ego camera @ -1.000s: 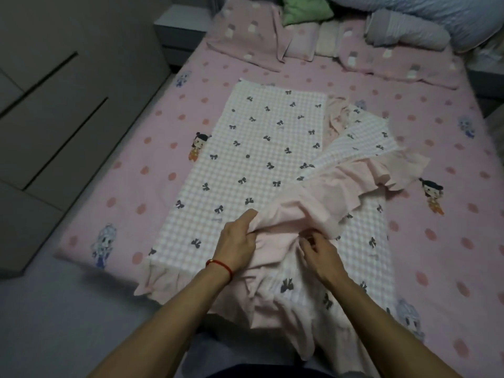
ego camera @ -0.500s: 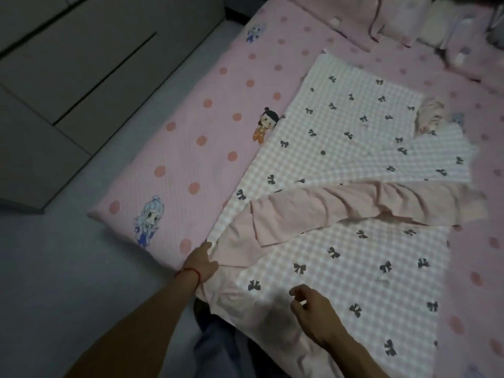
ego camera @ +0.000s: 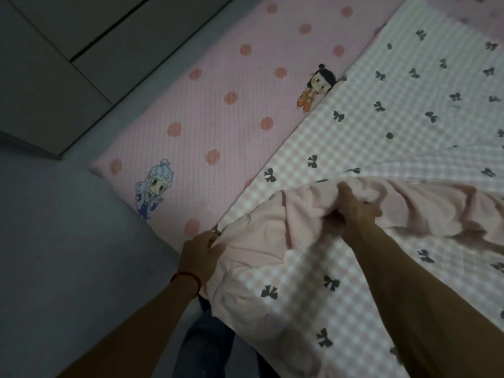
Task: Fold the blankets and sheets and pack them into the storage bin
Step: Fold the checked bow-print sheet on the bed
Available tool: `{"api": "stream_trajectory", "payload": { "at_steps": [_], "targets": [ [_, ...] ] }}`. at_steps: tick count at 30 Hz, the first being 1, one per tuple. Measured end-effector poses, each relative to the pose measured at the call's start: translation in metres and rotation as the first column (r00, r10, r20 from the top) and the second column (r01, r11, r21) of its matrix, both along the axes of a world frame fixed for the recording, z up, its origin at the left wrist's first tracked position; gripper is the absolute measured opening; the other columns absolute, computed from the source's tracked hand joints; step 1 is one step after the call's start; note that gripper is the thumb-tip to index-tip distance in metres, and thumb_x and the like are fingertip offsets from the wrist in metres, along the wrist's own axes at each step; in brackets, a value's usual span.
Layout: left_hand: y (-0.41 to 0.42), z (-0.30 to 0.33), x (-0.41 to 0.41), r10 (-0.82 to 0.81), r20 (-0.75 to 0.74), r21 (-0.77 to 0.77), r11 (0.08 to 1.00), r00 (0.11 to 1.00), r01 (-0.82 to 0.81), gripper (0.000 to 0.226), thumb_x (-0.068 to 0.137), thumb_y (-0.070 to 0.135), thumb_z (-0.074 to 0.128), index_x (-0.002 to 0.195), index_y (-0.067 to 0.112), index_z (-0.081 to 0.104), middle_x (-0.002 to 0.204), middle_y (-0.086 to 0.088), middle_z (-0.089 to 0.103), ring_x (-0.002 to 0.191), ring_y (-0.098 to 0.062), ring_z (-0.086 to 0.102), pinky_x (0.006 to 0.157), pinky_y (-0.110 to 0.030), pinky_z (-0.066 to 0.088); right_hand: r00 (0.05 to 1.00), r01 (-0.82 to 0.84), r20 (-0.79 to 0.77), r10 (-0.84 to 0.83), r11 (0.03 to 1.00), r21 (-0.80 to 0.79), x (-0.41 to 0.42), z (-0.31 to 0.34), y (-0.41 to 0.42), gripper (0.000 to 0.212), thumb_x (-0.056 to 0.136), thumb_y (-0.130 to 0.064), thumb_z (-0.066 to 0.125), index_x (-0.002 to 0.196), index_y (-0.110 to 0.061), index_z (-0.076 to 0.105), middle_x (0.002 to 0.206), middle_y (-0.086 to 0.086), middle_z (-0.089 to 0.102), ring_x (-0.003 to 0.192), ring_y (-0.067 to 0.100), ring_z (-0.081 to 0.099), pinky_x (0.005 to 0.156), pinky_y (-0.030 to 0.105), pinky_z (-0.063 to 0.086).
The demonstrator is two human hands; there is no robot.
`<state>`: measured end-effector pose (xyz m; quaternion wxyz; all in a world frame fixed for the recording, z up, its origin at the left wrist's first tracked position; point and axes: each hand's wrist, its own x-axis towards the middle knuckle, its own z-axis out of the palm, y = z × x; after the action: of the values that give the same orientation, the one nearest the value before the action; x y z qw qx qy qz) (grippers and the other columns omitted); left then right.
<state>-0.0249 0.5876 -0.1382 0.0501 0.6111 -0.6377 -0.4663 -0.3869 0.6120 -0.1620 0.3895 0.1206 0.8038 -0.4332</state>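
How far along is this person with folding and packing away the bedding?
Early on. The checked sheet with black bows lies partly folded on the pink dotted bed cover, its plain pink underside turned over. The left hand pinches its near corner at the bed edge; the right hand grips the bunched pink fold. Finishing the fold and packing remain; no storage bin is in view.
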Motion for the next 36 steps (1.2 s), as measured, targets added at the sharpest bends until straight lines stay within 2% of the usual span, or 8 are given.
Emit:
{"api": "stream_trajectory", "payload": {
  "at_steps": [5, 9, 13, 16, 20, 22, 26, 36],
  "targets": [
    [0.0, 0.003, 0.0, 0.058, -0.022, 0.007, 0.998, 0.998, -0.058, 0.005, 0.094, 0.012, 0.067, 0.089, 0.012, 0.068, 0.074, 0.013, 0.059, 0.068, 0.005, 0.05, 0.057, -0.006, 0.039, 0.992, 0.032, 0.123, -0.037, 0.999, 0.042, -0.007, 0.016, -0.013, 0.042, 0.075, -0.024, 0.075, 0.112, -0.017, 0.056, 0.072, -0.001, 0.061, 0.041, 0.008, 0.057, 0.046, 0.019, 0.047],
    [0.002, 0.001, 0.002, 0.084, -0.017, 0.018, 0.996, 0.996, -0.083, 0.004, 0.093, 0.011, 0.067, 0.096, 0.011, 0.069, 0.08, 0.009, 0.063, 0.071, 0.003, 0.053, 0.06, -0.005, 0.042, 0.978, -0.028, -0.196, 0.068, 0.979, 0.201, 0.002, 0.048, -0.028, 0.049, 0.074, -0.03, 0.073, 0.115, -0.007, 0.06, 0.091, 0.008, 0.068, 0.075, 0.027, 0.068, 0.063, 0.039, 0.06],
    [0.008, -0.001, 0.006, 0.136, -0.003, -0.064, 0.989, 0.991, -0.135, 0.005, 0.093, 0.013, 0.068, 0.096, 0.015, 0.071, 0.085, 0.005, 0.069, 0.073, 0.004, 0.056, 0.061, -0.007, 0.043, 0.807, -0.249, -0.518, 0.284, 0.959, 0.138, 0.021, 0.074, -0.054, 0.012, 0.079, -0.022, 0.064, 0.081, -0.011, 0.06, 0.082, 0.004, 0.065, 0.084, 0.027, 0.068, 0.068, 0.029, 0.046],
    [0.012, -0.004, 0.004, 0.198, 0.023, -0.089, 0.977, 0.98, -0.195, 0.007, 0.093, 0.015, 0.069, 0.1, 0.016, 0.071, 0.088, 0.006, 0.068, 0.076, -0.007, 0.06, 0.064, -0.015, 0.044, 0.792, -0.601, -0.255, 0.554, 0.782, -0.167, 0.026, 0.074, -0.067, 0.051, 0.088, -0.022, 0.067, 0.136, -0.015, 0.053, 0.12, -0.002, 0.06, 0.099, 0.011, 0.06, 0.08, 0.027, 0.05],
    [0.013, -0.007, -0.002, 0.23, 0.134, -0.111, 0.97, 0.964, -0.216, 0.007, 0.089, 0.009, 0.072, 0.096, 0.008, 0.069, 0.088, -0.001, 0.066, 0.081, -0.017, 0.058, 0.06, -0.018, 0.036, 0.259, -0.95, -0.492, 0.831, 0.312, 0.027, 0.041, 0.076, -0.029, 0.055, 0.098, -0.025, 0.06, 0.15, -0.034, 0.044, 0.16, -0.002, 0.035, 0.143, 0.01, 0.032, 0.116, 0.023, 0.018],
    [0.013, -0.006, -0.006, 0.211, 0.192, -0.124, 0.974, 0.959, -0.189, 0.013, 0.083, -0.002, 0.067, 0.093, 0.007, 0.067, 0.093, -0.009, 0.068, 0.085, -0.025, 0.062, 0.068, -0.028, 0.042, 0.205, -0.933, -0.676, 0.708, 0.349, 0.082, 0.045, 0.069, 0.003, 0.047, 0.097, -0.021, 0.055, 0.144, -0.019, 0.052, 0.155, 0.004, 0.046, 0.143, 0.007, 0.033, 0.119, 0.022, 0.021],
    [0.009, 0.008, -0.034, 0.038, 0.319, -0.212, 0.977, 0.947, 0.032, 0.041, 0.071, -0.005, 0.064, 0.11, 0.006, 0.065, 0.112, -0.016, 0.059, 0.102, -0.038, 0.054, 0.083, -0.047, 0.047, 0.369, -0.775, -0.604, 0.706, 0.593, 0.22, 0.033, 0.051, 0.067, 0.044, 0.093, -0.016, 0.052, 0.137, -0.012, 0.055, 0.143, 0.009, 0.055, 0.135, 0.022, 0.047, 0.111, 0.037, 0.041],
    [-0.026, 0.079, -0.148, -0.283, 0.186, -0.124, 0.943, 0.941, 0.308, 0.066, 0.074, 0.022, 0.046, 0.14, 0.016, 0.05, 0.147, -0.003, 0.046, 0.136, -0.025, 0.04, 0.115, -0.04, 0.032, 0.362, -0.803, -0.479, 0.8, 0.529, 0.277, 0.027, 0.07, 0.075, 0.063, 0.09, -0.023, 0.055, 0.152, -0.021, 0.044, 0.164, 0.004, 0.029, 0.146, 0.023, 0.036, 0.115, 0.03, 0.033]
  ]
}}
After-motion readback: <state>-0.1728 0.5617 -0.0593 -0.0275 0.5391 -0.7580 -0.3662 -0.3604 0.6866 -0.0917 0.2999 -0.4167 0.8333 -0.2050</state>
